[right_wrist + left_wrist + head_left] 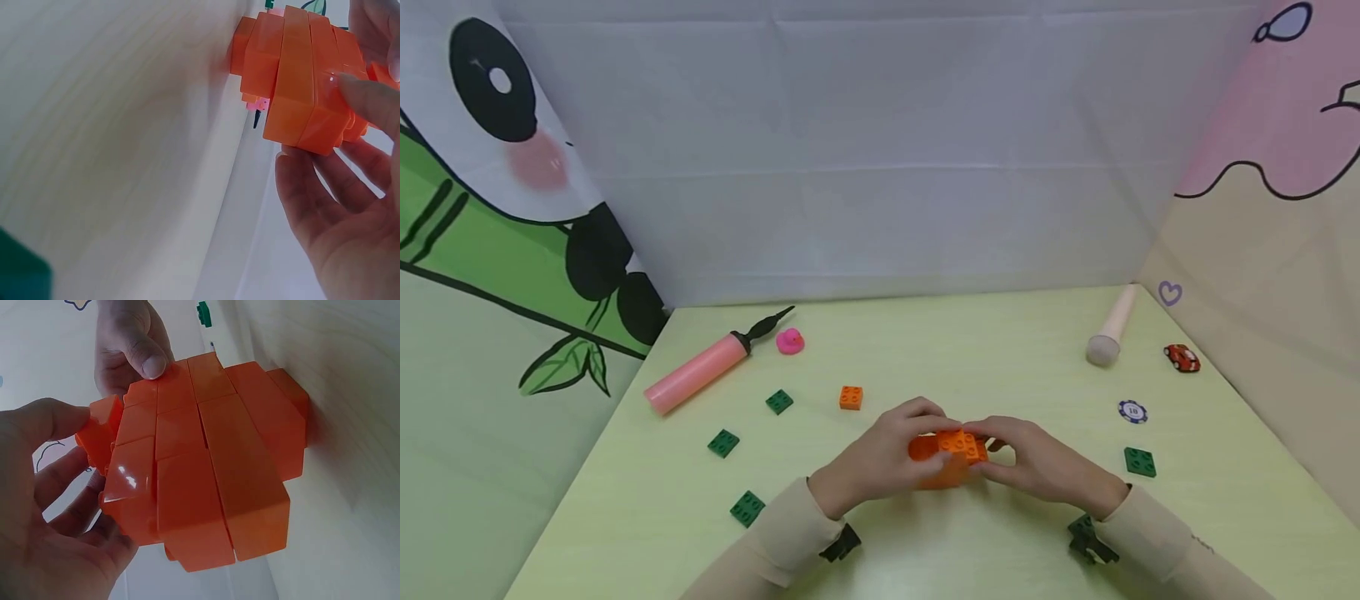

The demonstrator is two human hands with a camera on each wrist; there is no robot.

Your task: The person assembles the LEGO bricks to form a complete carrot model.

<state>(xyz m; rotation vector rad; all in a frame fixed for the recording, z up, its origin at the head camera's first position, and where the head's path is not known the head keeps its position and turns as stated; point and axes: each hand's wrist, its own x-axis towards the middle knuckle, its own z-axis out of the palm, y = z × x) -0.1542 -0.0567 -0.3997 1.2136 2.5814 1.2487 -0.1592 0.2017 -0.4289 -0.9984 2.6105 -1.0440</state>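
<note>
An orange structure of stacked toy bricks [946,477] stands on the table near the front middle, its lower tiers narrower than those above. My left hand [895,457] is at its left and top; in the left wrist view its thumb and fingers pinch a small orange brick [102,432] against the structure's upper side. Whether that brick is pressed on cannot be told. My right hand [1048,465] grips the structure's right side, its thumb on one face and fingers on the opposite face, as the right wrist view shows around the structure [300,94].
A loose orange brick [851,398] lies behind the left hand. Several green bricks [723,443] lie on both sides. Farther back are a pink hand pump [700,371], a pink rubber duck [790,341], a microphone-shaped item [1105,346], a red toy car [1182,358] and a poker chip [1132,412].
</note>
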